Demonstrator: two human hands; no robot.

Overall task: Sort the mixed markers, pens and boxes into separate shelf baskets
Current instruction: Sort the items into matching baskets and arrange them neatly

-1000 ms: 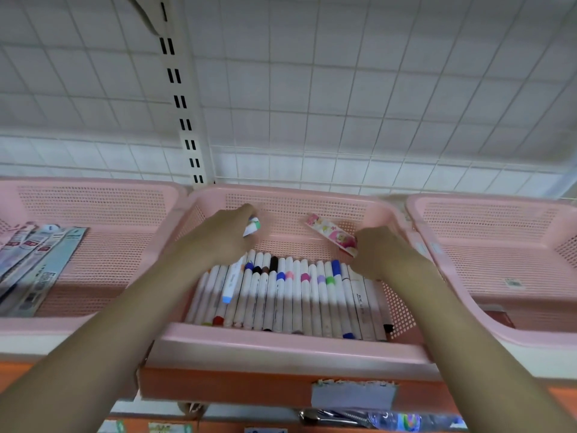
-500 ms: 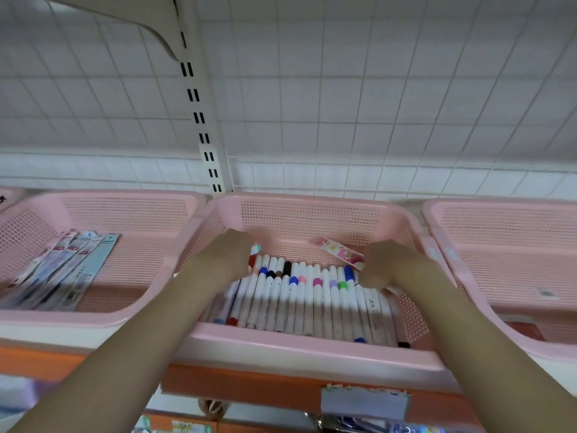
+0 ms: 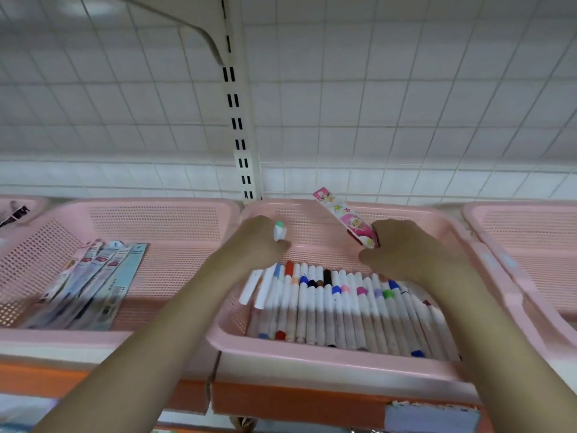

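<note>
In the frame's centre, our left hand [image 3: 259, 242] curls around a white green-capped marker [image 3: 279, 231]; our right hand [image 3: 402, 251] pinches a slim pink cartoon-printed box [image 3: 345, 220], both above the pink perforated plastic basket [image 3: 312, 348] of white markers [image 3: 337, 310].

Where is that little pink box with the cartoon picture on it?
In the head view, the pink cartoon box is held in the right hand, tilted up over the back of the middle basket, above the row of markers.

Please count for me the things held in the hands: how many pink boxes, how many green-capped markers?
pink box, in the right hand: 1
green-capped marker, in the left hand: 1
Total: 2
</note>
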